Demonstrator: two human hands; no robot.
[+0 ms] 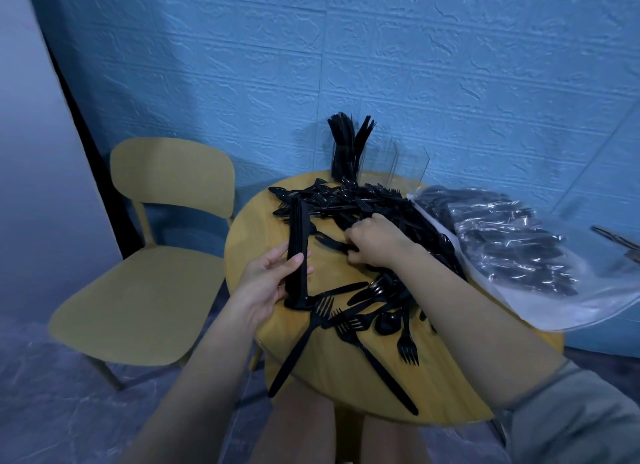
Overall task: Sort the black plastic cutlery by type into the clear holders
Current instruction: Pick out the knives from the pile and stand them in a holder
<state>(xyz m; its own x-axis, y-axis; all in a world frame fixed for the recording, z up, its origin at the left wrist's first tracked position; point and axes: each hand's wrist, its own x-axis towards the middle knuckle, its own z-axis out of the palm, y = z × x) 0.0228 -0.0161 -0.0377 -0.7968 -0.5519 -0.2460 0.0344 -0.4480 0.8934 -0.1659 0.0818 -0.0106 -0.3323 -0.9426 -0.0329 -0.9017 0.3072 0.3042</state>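
A heap of black plastic cutlery (367, 204) covers the round yellow table (249, 252); forks and spoons (384, 321) lie near the front edge. My left hand (266, 280) grips a stacked bundle of black knives (298, 249), standing on end on the table. My right hand (374, 242) pinches a single black knife (332, 244) lying flat beside the heap. At the table's far edge stand clear holders: the left one (346, 159) is packed with upright black cutlery, and the ones to its right (408, 166) look empty.
A clear plastic bag (509, 242) full of more black cutlery lies on the right side of the table and hangs over its edge. A yellow chair (152, 256) stands to the left. A blue textured wall (381, 65) is right behind the table.
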